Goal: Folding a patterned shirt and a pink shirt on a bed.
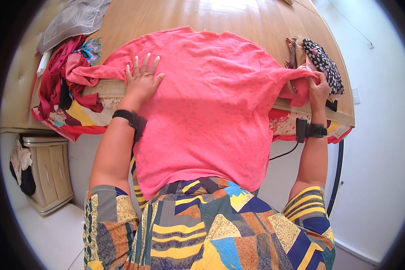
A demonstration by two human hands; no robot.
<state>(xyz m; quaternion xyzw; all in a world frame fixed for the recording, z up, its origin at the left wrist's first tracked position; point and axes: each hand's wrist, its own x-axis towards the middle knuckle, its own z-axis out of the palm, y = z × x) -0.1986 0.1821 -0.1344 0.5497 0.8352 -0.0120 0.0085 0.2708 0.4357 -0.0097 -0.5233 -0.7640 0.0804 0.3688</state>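
Observation:
A pink long-sleeved top (202, 99) with faint dark speckles lies spread over the wooden board, its neckline at the far side and its hem hanging over the near edge against my body. My left hand (142, 77) rests flat on its left side near the shoulder, fingers spread. At the right, my right hand (318, 85) pinches the right sleeve, whose end droops below the fingers. The left sleeve stretches out toward a heap of clothes. Black bands with small boxes are strapped round both wrists.
A heap of red and multicoloured clothes (60, 90) lies at the left, beside a grey patterned cloth (74, 22). Folded garments, including a black floral one (324, 65), sit at the right edge. A cream bedside cabinet (49, 173) stands at the lower left; a white wall (378, 135) bounds the right.

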